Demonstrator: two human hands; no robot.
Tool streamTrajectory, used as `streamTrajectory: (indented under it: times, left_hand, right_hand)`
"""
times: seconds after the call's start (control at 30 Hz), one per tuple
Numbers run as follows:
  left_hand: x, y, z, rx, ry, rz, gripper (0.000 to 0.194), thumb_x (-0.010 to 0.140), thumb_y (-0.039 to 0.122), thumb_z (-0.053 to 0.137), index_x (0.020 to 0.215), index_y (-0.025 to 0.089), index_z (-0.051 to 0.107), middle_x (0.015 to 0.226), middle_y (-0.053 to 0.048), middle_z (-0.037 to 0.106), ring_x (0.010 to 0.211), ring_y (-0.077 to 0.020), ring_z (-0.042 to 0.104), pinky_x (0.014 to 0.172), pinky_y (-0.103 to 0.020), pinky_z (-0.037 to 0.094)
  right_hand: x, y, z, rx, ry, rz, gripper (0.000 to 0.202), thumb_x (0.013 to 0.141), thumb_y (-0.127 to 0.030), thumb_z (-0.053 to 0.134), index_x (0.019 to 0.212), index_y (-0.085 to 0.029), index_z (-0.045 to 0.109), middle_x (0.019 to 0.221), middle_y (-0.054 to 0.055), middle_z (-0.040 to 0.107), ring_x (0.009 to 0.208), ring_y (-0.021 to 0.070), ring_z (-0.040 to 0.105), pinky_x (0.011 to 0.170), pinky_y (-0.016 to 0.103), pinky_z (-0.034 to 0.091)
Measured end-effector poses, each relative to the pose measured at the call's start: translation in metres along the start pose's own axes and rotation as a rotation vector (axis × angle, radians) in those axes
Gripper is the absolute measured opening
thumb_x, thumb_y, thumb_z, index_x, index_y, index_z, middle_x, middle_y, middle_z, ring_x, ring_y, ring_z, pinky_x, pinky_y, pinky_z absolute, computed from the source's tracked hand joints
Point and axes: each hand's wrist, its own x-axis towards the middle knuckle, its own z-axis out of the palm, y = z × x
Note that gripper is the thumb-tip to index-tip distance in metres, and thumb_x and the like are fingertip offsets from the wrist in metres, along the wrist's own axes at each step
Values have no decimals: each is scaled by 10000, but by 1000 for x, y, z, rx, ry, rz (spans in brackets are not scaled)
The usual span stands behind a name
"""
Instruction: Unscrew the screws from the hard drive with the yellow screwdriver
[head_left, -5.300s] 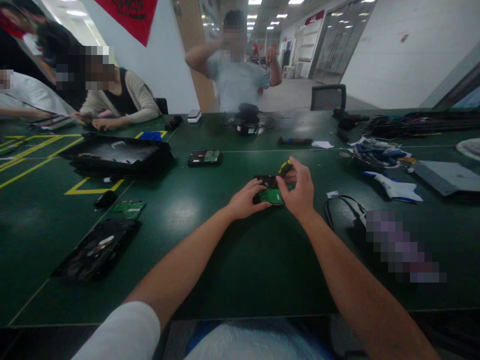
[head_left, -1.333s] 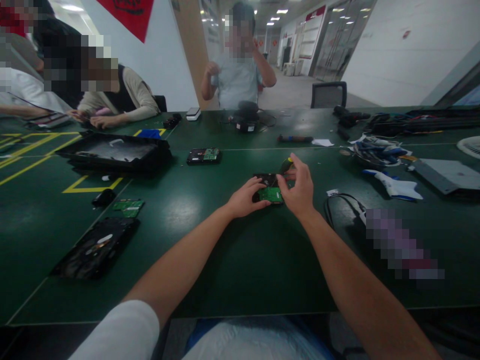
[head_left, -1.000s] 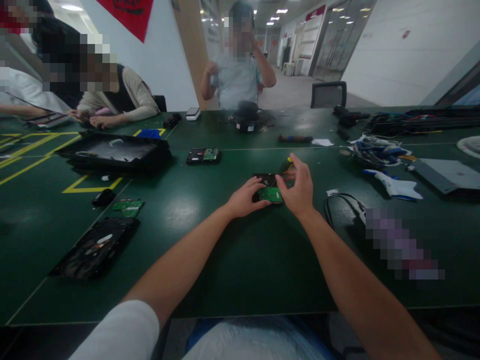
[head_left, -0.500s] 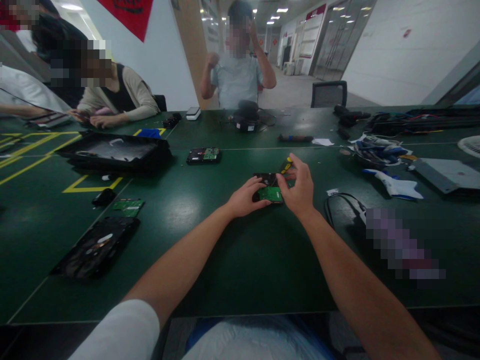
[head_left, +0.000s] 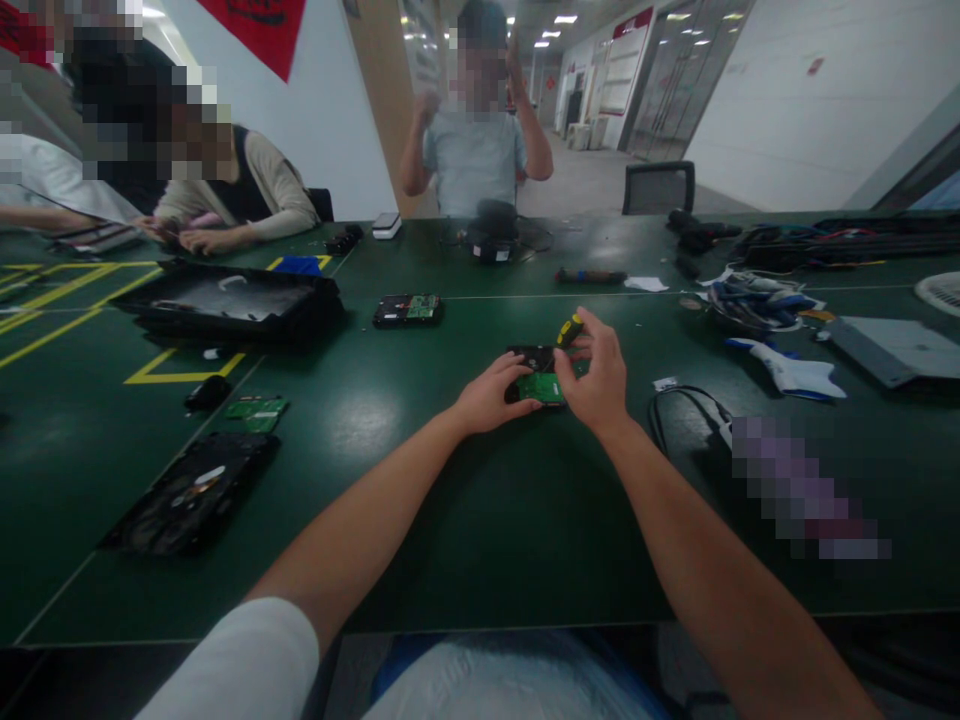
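Observation:
A small black drive with a green circuit board (head_left: 541,387) lies on the dark green table in front of me. My left hand (head_left: 495,396) grips its left side, with the thumb along the near edge and the fingers over the top. In my right hand (head_left: 598,375) is a yellow and black screwdriver (head_left: 570,330), held between thumb and fingers above the drive's right side. The handle leans up and to the right; its tip cannot be made out.
Another drive (head_left: 407,310) lies further back, left of a black tray (head_left: 232,300)'s opposite side. A black casing (head_left: 195,492) and loose green board (head_left: 257,412) are at left. Bundled cables (head_left: 757,302) and a metal box (head_left: 892,350) lie right. A person (head_left: 480,150) sits opposite.
The screwdriver's handle has turned slightly in my right hand and shows more of its length. Both hands keep nearly the same place, and the drive has not visibly moved.

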Motion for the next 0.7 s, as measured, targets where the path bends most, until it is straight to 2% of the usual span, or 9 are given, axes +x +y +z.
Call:
streamTrajectory:
  times: [0.37, 0.7]
  left_hand:
    - [0, 0, 0, 4, -5, -6, 681, 875, 594, 741, 1435, 238, 590, 1648, -136, 446, 1592, -331, 320, 1280, -545, 340]
    - [0, -1, 1, 1, 4, -4, 679, 870, 590, 752, 1427, 235, 596, 1649, -135, 446, 1592, -331, 323, 1284, -542, 335]
  right_hand:
    - [-1, 1, 0, 14, -12, 21, 614, 959, -323, 633, 1532, -287, 416, 1333, 129, 572, 1005, 237, 675, 717, 395, 674]
    - [-1, 2, 2, 20, -6, 42, 628, 976, -313, 600, 1559, -280, 370, 1418, 132, 623, 1000, 232, 736, 864, 426, 671]
